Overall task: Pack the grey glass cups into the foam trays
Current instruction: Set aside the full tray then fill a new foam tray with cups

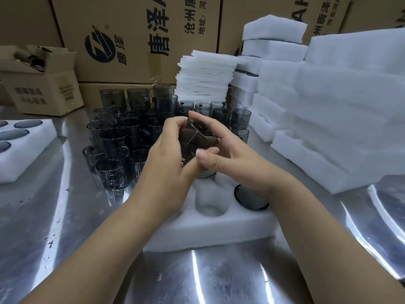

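- Grey glass cup [198, 139] in both my hands: left hand [168, 154] + right hand [228, 156] wrapped round it, above foam tray [210, 229].
- One cup [249, 197] already seated in tray, right side.
- Loose cups [122, 137] crowd the surface [65, 216] behind.

Left hand [168, 150] and right hand [221, 154] together grip one grey glass cup [192, 139] above the foam tray [210, 229] on the steel table [65, 216]. One tray pocket holds a seated cup [249, 198]. Loose cups [118, 139] stand clustered behind; stacked foam trays [328, 102] at right.
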